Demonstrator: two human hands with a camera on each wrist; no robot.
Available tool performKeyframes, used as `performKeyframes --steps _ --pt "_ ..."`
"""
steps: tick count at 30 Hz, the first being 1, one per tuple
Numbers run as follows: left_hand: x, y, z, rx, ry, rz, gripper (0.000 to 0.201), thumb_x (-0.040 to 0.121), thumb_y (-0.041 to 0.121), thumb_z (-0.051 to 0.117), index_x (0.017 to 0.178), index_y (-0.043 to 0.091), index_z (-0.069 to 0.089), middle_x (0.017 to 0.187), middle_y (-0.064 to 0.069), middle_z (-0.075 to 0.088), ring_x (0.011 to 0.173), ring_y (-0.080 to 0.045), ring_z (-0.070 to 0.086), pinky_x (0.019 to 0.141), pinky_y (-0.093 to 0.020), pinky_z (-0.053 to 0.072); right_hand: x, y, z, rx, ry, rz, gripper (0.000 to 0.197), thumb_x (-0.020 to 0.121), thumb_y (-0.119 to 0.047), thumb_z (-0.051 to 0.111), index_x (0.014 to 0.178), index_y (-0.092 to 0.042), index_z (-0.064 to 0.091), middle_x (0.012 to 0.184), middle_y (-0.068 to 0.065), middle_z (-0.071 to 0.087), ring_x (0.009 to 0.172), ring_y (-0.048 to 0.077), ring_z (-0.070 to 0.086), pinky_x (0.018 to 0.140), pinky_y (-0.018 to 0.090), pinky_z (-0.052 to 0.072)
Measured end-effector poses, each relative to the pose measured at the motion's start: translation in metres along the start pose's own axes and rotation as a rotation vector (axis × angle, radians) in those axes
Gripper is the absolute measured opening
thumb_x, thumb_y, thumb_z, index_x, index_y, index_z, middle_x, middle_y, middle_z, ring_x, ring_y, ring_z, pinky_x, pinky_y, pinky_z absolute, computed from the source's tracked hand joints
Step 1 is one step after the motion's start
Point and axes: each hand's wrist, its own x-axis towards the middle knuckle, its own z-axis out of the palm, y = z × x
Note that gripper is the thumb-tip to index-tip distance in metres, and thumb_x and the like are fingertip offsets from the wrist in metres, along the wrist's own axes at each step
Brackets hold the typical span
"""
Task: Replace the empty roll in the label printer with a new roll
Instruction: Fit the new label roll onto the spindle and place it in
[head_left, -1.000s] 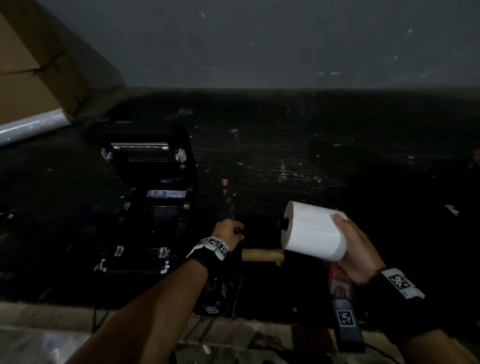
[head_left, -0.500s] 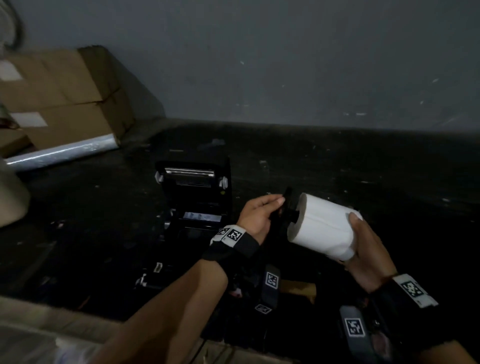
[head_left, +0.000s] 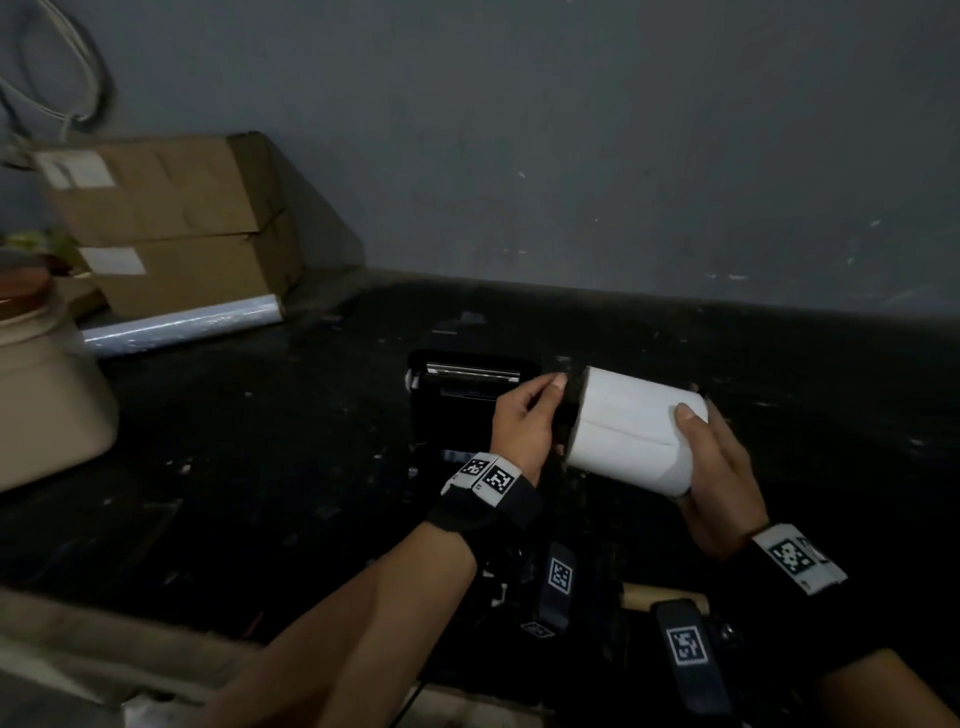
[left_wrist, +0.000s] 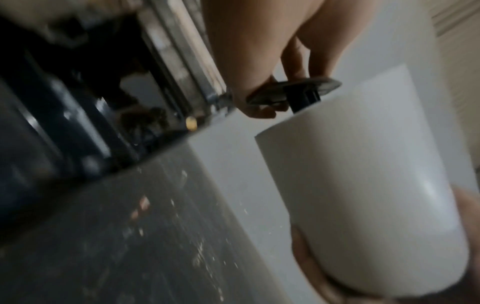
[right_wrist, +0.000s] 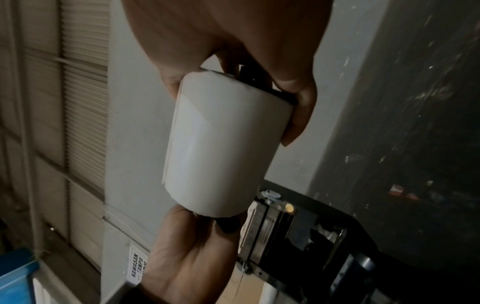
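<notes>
Now | roll (head_left: 636, 428) axis sideways | right hand (head_left: 719, 480) grips it | left hand (head_left: 524, 421) pinches spindle (left_wrist: 293, 90)

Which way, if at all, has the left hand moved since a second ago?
Yes. The left hand has risen from the empty core to grip the black spindle at the white roll's left end, in front of the open printer.
</notes>
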Motion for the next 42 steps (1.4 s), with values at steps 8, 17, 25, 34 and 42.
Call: performKeyframes --steps 8,17,25,34,42 --pt "-0.006 0.035 -0.049 0.024 -0.008 0.042 0.018 0.091 0.019 0.052 0.086 0.025 0.068 0.091 -0.003 0.068 0.092 -0.019 0.060 0.093 -0.046 0.048 -0.026 0.001 0.066 -0.122 -0.022 -0.140 0.054 0.077 -0.043 0.057 0.129 -0.035 0.046 0.127 0.006 0.058 0.111 0.027 0.058 0.094 0.052 0.049" --pt "0.001 0.057 -0.121 0.210 -0.101 -0.009 0.025 0.086 0.015 0.059 0.110 0.011 0.066 0.112 -0.012 0.068 0.105 -0.022 0.062 0.101 -0.041 0.047 -0.050 0.020 0.106 -0.193 -0.003 -0.191 0.048 0.088 -0.025 0.055 0.134 -0.026 0.043 0.130 0.003 0.055 0.116 0.022 0.055 0.100 0.045 0.046" --pt "-0.011 0.065 -0.161 0.107 -0.221 -0.222 0.039 0.081 0.028 0.067 0.118 0.016 0.061 0.119 -0.009 0.064 0.108 -0.020 0.061 0.092 -0.035 0.052 -0.061 0.046 0.128 -0.257 -0.109 -0.120 0.037 0.087 -0.022 0.056 0.118 -0.041 0.049 0.109 -0.007 0.062 0.093 0.011 0.060 0.080 0.033 0.050" --pt "-0.013 0.023 -0.190 0.411 -0.456 -0.238 0.080 0.077 0.019 0.073 0.143 0.018 0.029 0.145 -0.002 0.043 0.130 -0.010 0.042 0.114 -0.034 0.032 -0.063 0.083 0.125 -0.247 -0.107 -0.011 0.039 0.086 -0.022 0.058 0.118 -0.042 0.048 0.107 -0.009 0.063 0.096 0.010 0.061 0.086 0.034 0.050" --pt "0.004 0.007 -0.202 0.488 -0.474 -0.308 0.085 0.076 0.023 0.073 0.145 0.022 0.024 0.146 -0.003 0.043 0.133 -0.012 0.040 0.116 -0.039 0.030 -0.040 0.104 0.127 -0.290 -0.192 0.033 0.041 0.084 -0.031 0.060 0.123 -0.036 0.052 0.123 0.001 0.061 0.108 0.018 0.061 0.096 0.041 0.049"
